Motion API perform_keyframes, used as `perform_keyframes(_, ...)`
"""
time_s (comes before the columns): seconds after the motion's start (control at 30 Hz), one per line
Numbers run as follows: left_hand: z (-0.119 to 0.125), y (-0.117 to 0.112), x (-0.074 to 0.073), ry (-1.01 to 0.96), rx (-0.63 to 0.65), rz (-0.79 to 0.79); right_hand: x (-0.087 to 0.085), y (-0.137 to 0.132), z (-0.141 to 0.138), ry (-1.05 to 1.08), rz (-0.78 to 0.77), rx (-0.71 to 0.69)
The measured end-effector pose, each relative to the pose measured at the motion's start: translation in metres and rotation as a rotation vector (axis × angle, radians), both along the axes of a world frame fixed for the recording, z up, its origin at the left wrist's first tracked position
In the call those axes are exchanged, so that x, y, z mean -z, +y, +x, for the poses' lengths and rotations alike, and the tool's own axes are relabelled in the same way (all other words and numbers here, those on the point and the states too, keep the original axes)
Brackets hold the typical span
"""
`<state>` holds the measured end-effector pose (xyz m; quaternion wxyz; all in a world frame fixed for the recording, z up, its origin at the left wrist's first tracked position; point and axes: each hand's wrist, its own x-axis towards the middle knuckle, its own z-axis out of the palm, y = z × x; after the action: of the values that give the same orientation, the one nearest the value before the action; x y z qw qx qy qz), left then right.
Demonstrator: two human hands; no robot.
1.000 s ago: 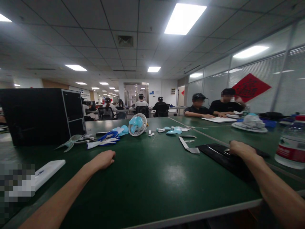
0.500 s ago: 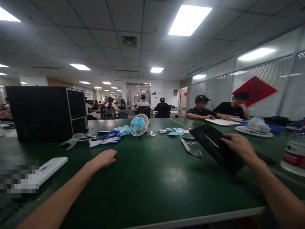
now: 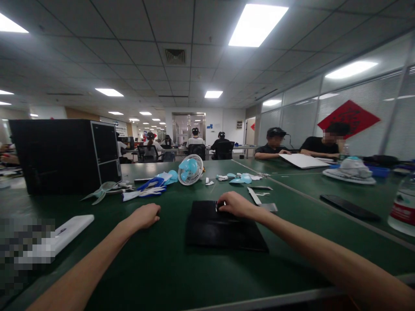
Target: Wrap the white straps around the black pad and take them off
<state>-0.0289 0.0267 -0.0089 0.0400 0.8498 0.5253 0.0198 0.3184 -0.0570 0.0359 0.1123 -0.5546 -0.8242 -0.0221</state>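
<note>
A flat black rectangular panel [image 3: 223, 233] lies before me on the green table [image 3: 155, 268]. My right hand [image 3: 234, 204] is closed on its far edge, the fingertips curled down and partly hidden. A small pale glint shows beside those fingertips. To the left, my left hand [image 3: 146, 216] rests on the table, its fingers curled in with nothing visible in them. It is apart from the panel. Thin grey strips [image 3: 259, 201] lie just beyond my right wrist.
A small fan [image 3: 191, 169] with blue blades stands ahead, near blue-white gloves [image 3: 145, 190]. A black computer case [image 3: 61, 155] is at left, near a white device [image 3: 69, 229]. At right are a dark phone-like slab [image 3: 348, 207], a water bottle [image 3: 403, 207] and seated people.
My right hand has brought the black panel from the right to the middle, and it has gone from tilted to flat on the table. My left hand has stayed in place.
</note>
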Motion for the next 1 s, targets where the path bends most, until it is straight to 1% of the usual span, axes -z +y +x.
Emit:
perform_keyframes(0.17, 0.007, -0.002, -0.003, -0.054, 0.01, 0.024, 0.011, 0.018, -0.043, -0.027, -0.041, -0.119)
perform_keyframes(0.27, 0.016, -0.007, -0.005, -0.154, 0.091, 0.041, 0.018, 0.027, -0.06, -0.038, -0.043, -0.164)
perform_keyframes(0.37, 0.023, -0.012, -0.002, -0.208, 0.172, 0.008, 0.025, 0.032, -0.07, -0.052, -0.025, -0.183)
perform_keyframes(0.47, 0.028, -0.016, 0.003, -0.219, 0.204, -0.041, 0.025, 0.032, -0.066, -0.016, 0.015, -0.189)
perform_keyframes(0.53, 0.03, -0.017, 0.005, -0.229, 0.2, -0.078, 0.021, 0.031, -0.052, 0.013, 0.05, -0.142)
perform_keyframes(0.57, 0.03, -0.018, 0.006, -0.234, 0.195, -0.095, 0.018, 0.03, -0.041, 0.007, 0.069, -0.09)
perform_keyframes(0.63, 0.032, -0.02, 0.005, -0.238, 0.193, -0.113, 0.012, 0.029, -0.011, -0.056, 0.111, 0.071)
perform_keyframes(0.7, 0.033, -0.022, 0.004, -0.238, 0.205, -0.11, 0.009, 0.026, 0.025, -0.156, 0.152, 0.263)
perform_keyframes(0.77, 0.035, -0.023, 0.003, -0.241, 0.212, -0.106, 0.009, 0.023, 0.061, -0.242, 0.179, 0.423)
perform_keyframes(0.83, 0.037, -0.023, 0.002, -0.241, 0.203, -0.111, 0.012, 0.02, 0.094, -0.282, 0.147, 0.545)
perform_keyframes(0.9, 0.038, -0.023, 0.001, -0.231, 0.194, -0.114, 0.017, 0.018, 0.118, -0.273, 0.077, 0.613)
perform_keyframes(1.0, 0.04, -0.023, 0.001, -0.219, 0.19, -0.106, 0.023, 0.019, 0.136, -0.225, 0.021, 0.623)
